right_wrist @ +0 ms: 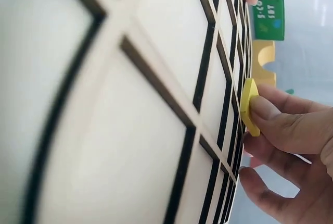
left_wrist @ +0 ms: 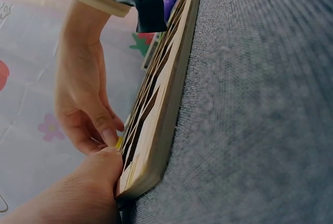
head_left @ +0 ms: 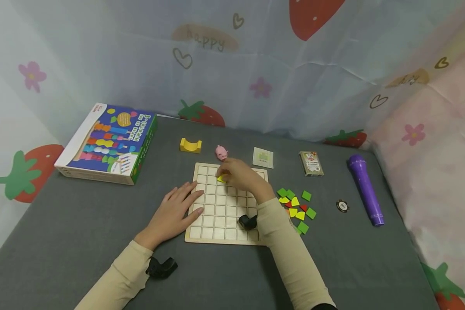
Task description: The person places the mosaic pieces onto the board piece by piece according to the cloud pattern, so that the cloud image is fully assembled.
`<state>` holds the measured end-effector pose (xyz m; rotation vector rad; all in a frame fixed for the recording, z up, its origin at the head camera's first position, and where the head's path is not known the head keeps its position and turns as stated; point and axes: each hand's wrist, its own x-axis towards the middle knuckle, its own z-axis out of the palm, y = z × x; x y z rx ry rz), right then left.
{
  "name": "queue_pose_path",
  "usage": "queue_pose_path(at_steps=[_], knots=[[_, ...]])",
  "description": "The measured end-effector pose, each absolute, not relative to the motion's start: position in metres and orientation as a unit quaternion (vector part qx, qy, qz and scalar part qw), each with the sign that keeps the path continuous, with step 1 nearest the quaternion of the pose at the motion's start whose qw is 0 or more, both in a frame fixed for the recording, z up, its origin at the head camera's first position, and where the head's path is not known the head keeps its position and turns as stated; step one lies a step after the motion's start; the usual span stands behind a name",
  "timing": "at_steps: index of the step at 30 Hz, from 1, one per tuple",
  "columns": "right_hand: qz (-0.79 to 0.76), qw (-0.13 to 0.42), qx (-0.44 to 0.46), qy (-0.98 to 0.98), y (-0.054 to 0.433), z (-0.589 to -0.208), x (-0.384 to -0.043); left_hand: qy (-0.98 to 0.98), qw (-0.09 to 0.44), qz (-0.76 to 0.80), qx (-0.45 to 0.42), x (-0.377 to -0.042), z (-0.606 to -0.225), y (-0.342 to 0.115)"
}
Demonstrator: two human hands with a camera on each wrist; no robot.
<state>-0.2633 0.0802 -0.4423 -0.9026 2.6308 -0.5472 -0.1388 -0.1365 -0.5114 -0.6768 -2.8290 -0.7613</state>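
A pale wooden grid board (head_left: 213,211) lies flat on the grey table. My right hand (head_left: 238,174) is over its upper part and pinches a yellow tile (right_wrist: 248,107) between thumb and fingers; the tile is at the grid's surface, and in the head view only a bit of it shows. The left hand (head_left: 178,209) rests with spread, straight fingers on the board's left edge, its thumb in front in the left wrist view. To the board's right lies a loose group of tiles, with green tiles (head_left: 306,195), yellow tiles (head_left: 300,215) and red tiles (head_left: 303,207).
Behind the board are a yellow arched block (head_left: 190,146), a pink pig figure (head_left: 221,153) and a small printed card (head_left: 263,157). A blue game box (head_left: 112,140) stands back left. Toward the right lie a playing-card box (head_left: 311,163), a round chip (head_left: 342,206) and a purple microphone (head_left: 366,189).
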Motion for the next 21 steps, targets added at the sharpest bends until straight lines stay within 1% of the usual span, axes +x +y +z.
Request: queue_pose_path(at_steps=[10,14,21], knots=[[-0.149,0.138,-0.335,0.920,0.080,-0.441,-0.250,-0.940,0.070,-0.249,-0.225,-0.139,-0.512,-0.136],[-0.143,0.126,-0.338,0.922,0.080,-0.440,-0.247,-0.939,0.074,-0.248,-0.224,-0.140,-0.511,-0.136],[-0.142,0.126,-0.338,0.922,0.081,-0.440,-0.247,-0.940,0.067,-0.249,-0.222,-0.139,-0.512,-0.136]])
